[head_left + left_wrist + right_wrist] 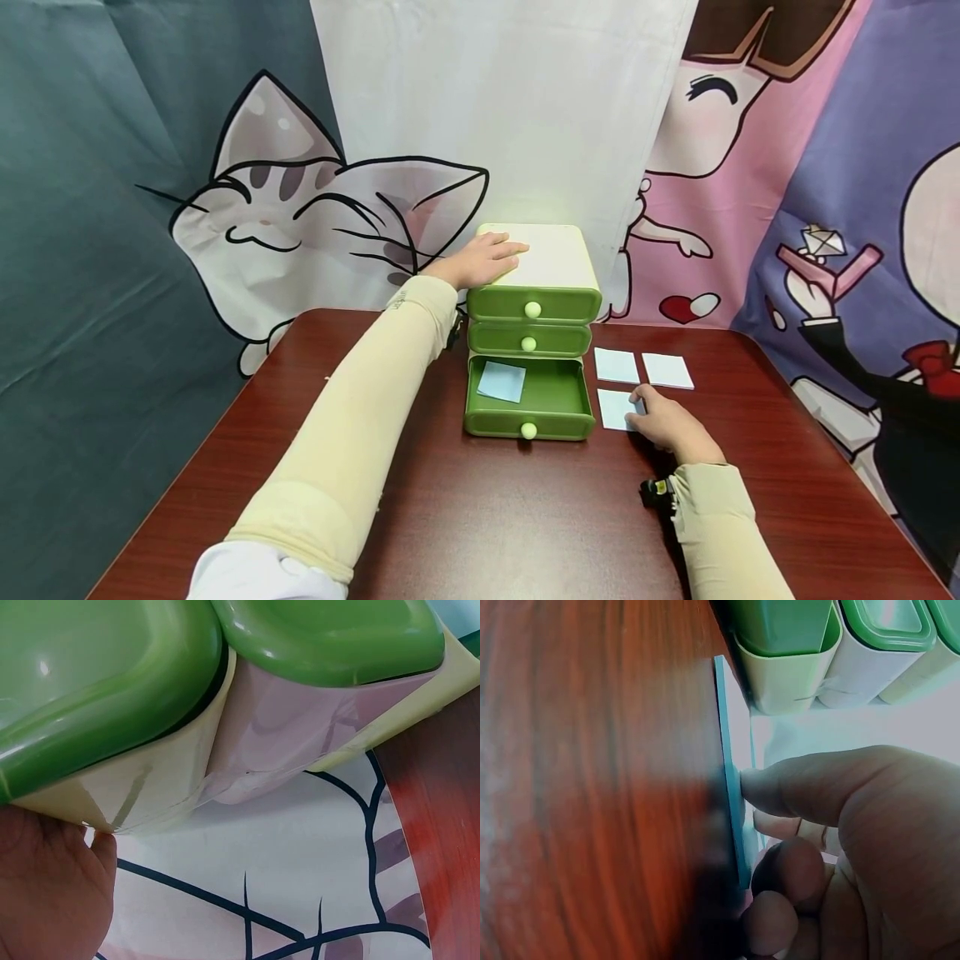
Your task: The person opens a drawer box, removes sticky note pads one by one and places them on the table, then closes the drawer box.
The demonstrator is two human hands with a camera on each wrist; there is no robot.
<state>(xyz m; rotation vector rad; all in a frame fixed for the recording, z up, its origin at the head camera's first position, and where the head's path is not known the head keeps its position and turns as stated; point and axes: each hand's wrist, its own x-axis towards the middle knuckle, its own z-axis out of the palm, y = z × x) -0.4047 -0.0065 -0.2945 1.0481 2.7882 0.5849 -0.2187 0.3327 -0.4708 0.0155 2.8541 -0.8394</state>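
A small drawer unit (534,306) with green fronts and pale round knobs stands at the back of the table. My left hand (483,260) rests on the left side of its white top, fingers extended; in the left wrist view the hand (60,885) shows beside the cream side wall. The bottom drawer (558,400) is pulled out, with a light blue sticky note pad (501,382) in its left part. To the right, my right hand (670,422) pinches a blue sticky note pad (613,410) lying on the table. Its thumb (780,780) touches the pad's face, other fingers curled.
Two more pads, one pale blue (617,365) and one whitish (667,371), lie side by side behind the pinched pad. The middle drawer (558,339) and top drawer (566,306) are closed. A printed cartoon cloth (510,100) hangs behind the reddish-brown table (517,525).
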